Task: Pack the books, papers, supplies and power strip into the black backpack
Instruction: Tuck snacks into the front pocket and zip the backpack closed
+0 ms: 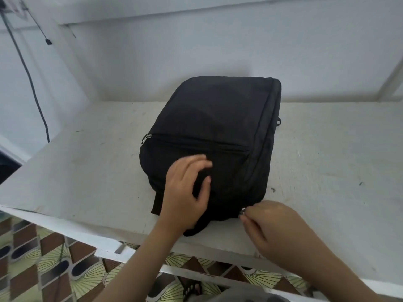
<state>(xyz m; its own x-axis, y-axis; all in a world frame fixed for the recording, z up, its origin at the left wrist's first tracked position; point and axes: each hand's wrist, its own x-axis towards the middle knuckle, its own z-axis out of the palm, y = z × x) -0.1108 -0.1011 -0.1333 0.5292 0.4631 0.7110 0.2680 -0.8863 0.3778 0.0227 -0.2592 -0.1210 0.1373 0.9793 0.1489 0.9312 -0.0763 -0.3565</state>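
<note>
The black backpack (218,127) lies flat on the white table (327,171), its front pocket zip closed across the middle. My left hand (185,192) rests on the near end of the pack, fingers spread and curled over the fabric. At the pack's near right corner my right hand (268,223) pinches a small metal zipper pull (242,212). No books, papers, supplies or power strip are visible.
A black cable (28,77) hangs down the wall at the left. The table's near edge (65,223) runs diagonally, with patterned floor tiles (43,269) below. A pale wall rises close behind the pack.
</note>
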